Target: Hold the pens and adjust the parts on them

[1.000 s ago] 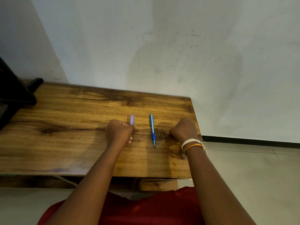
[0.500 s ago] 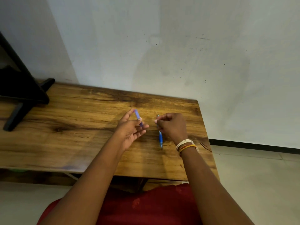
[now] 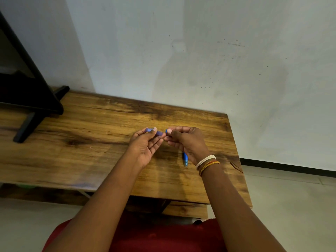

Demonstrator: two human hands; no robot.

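Pen [image 3: 185, 158] pinched in right hand [image 3: 187, 142] fingers, purple cap [image 3: 153, 132] pinched in left hand [image 3: 145, 144].

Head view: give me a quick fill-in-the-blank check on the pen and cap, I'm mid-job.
1. The blue pen is held in the ____ hand.
2. The pen cap is pinched by the ____ hand.
3. The bracelets sit on the ____ wrist.
4. Both hands are over the ____ table.

Missing words: right; left; right; wooden
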